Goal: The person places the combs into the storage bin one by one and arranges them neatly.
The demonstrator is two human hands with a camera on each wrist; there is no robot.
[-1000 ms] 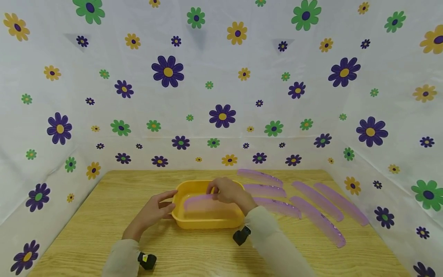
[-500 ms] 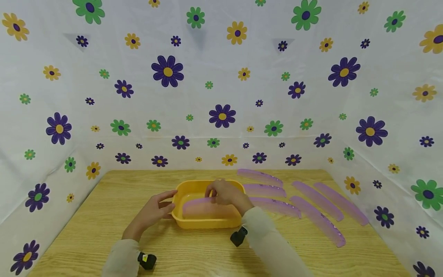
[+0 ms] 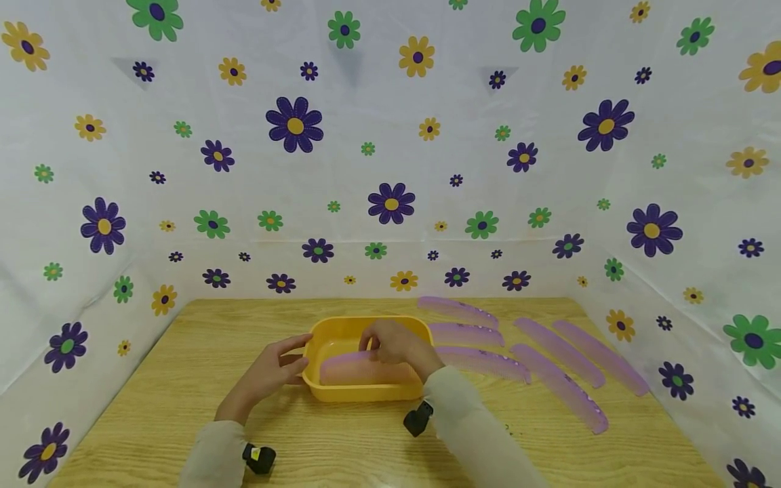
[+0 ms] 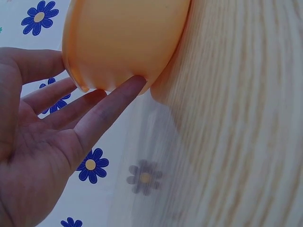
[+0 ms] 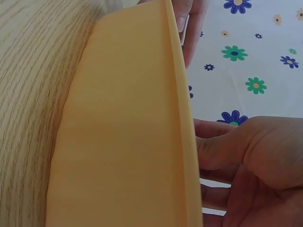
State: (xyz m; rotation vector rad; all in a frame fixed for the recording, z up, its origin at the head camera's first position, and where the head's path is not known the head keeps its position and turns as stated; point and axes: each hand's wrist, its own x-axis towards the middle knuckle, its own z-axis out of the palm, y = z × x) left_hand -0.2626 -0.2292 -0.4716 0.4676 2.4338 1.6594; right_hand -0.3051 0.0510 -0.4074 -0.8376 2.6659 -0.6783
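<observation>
Yellow plastic tray [image 3: 360, 394]: near the middle of the light wood table [image 3: 152, 434], a long shape with round corners and a raised rim.
Room around it: wood shows at 9 and 6 o'clock from the tray, just a thin strip at 12.
Busy side: six see-through purple plastic combs [image 3: 560, 388] lie between 2 and 4 o'clock.
Walls: white cloth with green, yellow and purple flowers [image 3: 342, 227] stands at 9, 12 and 3 o'clock.
Left grip: your left hand [image 3: 268, 371] has its fingers spread and nearly straight, tips touching the tray's outside at 9 o'clock.
Right grip: your right hand [image 3: 395, 342] pinches the top edge of a seventh comb [image 3: 350, 371].
Seventh comb's spot: inside the tray, one end toward 9 o'clock; you can't tell if it touches the bottom.
</observation>
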